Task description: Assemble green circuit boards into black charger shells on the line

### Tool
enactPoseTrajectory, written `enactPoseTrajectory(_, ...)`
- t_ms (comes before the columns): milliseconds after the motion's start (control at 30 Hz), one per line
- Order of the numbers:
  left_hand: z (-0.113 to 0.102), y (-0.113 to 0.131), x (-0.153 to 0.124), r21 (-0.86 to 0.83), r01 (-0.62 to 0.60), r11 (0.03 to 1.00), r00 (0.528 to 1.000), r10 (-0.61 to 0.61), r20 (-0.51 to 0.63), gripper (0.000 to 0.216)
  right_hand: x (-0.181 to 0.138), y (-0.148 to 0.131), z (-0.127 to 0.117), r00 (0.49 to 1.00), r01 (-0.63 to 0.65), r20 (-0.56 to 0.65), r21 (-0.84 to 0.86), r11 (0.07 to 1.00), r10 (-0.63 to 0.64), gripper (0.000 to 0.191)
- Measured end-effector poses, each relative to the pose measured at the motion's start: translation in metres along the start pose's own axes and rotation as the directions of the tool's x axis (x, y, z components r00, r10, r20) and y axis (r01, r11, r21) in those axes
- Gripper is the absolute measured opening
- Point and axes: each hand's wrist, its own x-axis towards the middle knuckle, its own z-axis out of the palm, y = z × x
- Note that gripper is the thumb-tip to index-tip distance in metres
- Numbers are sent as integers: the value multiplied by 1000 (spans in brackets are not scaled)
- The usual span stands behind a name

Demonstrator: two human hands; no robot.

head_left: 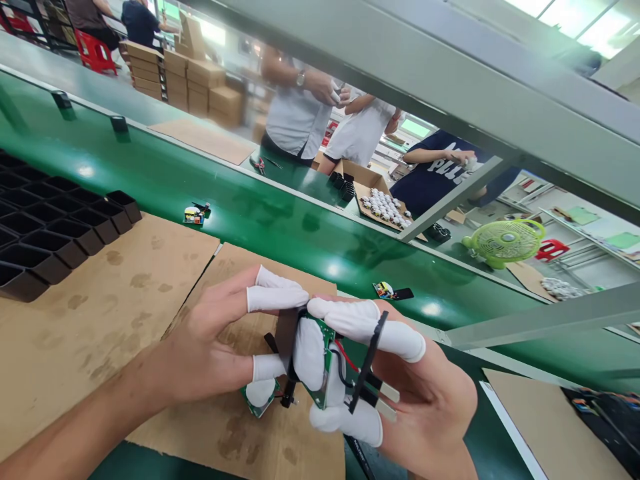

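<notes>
My left hand (213, 343), with white finger cots on its fingertips, grips a black plastic housing (287, 337) by its sides. In my right hand (425, 380), also in finger cots, is a green circuit board (327, 323) bearing a white lump (309, 353). Red and black wires join the board to a black plug plate (369, 363) with metal prongs. The board's left edge is at the housing's mouth; how far it sits inside is hidden. Beneath my hands, another circuit board with a white lump (260, 395) lies on the cardboard (235, 440).
Black square housings (55, 227) stand in rows at left. On the green conveyor belt (300, 247) lie two board assemblies, one far (195, 213), one nearer (385, 290). A grey metal frame (450, 80) crosses above. Across the belt, people work beside a green fan (507, 241).
</notes>
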Motion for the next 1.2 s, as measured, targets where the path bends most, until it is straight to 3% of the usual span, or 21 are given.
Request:
enactPoseTrajectory(433, 2, 4, 6, -27, -35, 999, 999, 34, -10, 65, -2, 7, 0, 997, 2, 79, -67, 998, 3, 77)
enactPoseTrajectory(667, 5, 2, 5, -134, 67, 989, 998, -69, -8, 63, 3, 6, 2, 984, -98, 135, -122, 988, 114, 58)
enactPoseTrajectory(833, 15, -13, 0, -358, 203, 911, 976, -219, -3, 72, 7, 3, 8, 979, -162, 99, -146, 976, 177, 56)
enactPoseTrajectory(967, 22, -18, -4, -394, 270, 878, 954, -299, -12, 61, 7, 5, 11, 977, -186, 75, -140, 973, 198, 42)
enactPoseTrajectory(1200, 23, -11, -6, -346, 234, 909, 966, -256, -20, 63, 5, 6, 11, 976, -209, 38, -107, 972, 214, 44)
